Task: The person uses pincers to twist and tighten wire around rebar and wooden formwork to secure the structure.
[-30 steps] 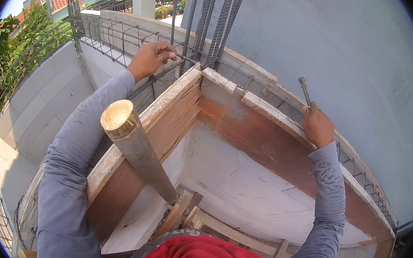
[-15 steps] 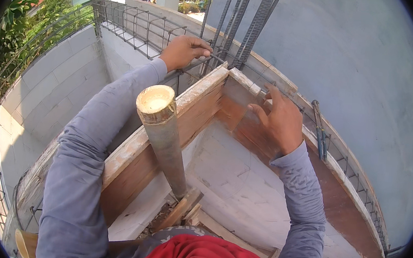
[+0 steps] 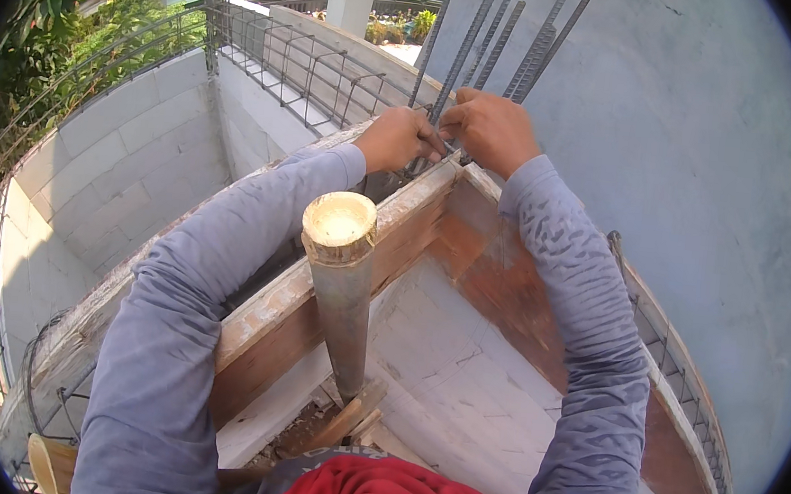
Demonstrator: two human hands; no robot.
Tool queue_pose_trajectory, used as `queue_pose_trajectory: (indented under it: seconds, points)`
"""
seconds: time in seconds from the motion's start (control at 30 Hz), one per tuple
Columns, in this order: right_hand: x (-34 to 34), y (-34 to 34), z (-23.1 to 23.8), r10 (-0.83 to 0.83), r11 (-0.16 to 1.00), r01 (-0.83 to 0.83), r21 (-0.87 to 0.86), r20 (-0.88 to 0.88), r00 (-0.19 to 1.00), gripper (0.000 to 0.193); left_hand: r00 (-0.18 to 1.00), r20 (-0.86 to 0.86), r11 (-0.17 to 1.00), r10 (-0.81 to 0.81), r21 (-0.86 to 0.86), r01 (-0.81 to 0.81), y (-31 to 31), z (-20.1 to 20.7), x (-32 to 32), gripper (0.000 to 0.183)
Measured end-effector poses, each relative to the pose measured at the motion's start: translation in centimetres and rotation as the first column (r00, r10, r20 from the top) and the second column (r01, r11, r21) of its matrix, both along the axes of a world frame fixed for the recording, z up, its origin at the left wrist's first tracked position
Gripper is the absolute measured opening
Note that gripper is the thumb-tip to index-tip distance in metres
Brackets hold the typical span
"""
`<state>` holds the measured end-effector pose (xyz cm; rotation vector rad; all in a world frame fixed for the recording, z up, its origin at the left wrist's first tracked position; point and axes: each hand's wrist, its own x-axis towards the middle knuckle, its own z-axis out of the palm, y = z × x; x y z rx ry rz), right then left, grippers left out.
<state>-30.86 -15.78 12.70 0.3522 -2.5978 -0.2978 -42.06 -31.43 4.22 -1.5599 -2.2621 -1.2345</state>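
At the corner where two wooden form boards meet, my hands are close together beside upright steel bars. My left hand is closed, its fingertips pinched low by the bars. Just right of it, my right hand is bent over the same spot with its fingers curled in. Whatever lies between the fingertips is too small and hidden to make out. Partly covered by my right forearm, the tip of a pair of pincers shows at the right-hand board.
A bamboo pole stands upright between my forearms. Rebar cages run along the tops of the pale block walls. A tall grey wall rises at the right, and leafy plants grow at the far left.
My right hand has moved from the right-hand board up and left to the bars, its fingers now curled. My left hand has shifted slightly right, to the corner. The view has shifted slightly.
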Motion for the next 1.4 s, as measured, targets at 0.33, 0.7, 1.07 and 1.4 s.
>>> queue_pose_trajectory:
  seconds: [0.33,0.7,1.07,1.4]
  points:
    - [1.7,-0.2,-2.0,0.249,0.952,-0.306,-0.028,-0.514,0.821,0.015,0.866,0.497,0.998,-0.056,0.063,0.028,1.0,0.0,1.3,0.024]
    - [5.0,1.2,-4.8,-0.116,0.806,0.117,-0.58,0.04,0.992,0.032,0.991,0.022,0.991,-0.13,-0.006,0.13,-0.4,0.2,-0.9,0.017]
    - [7.6,-3.6,-5.1,-0.071,0.743,-0.166,-0.649,-0.323,0.944,0.012,0.783,0.535,0.942,0.319,-0.269,-0.199,-3.5,0.6,-11.1,0.021]
    - [9.7,2.0,-7.8,-0.027,0.963,0.028,-0.267,0.008,1.0,0.016,0.885,0.466,0.901,0.014,-0.389,0.191,-5.9,-5.3,-18.6,0.027]
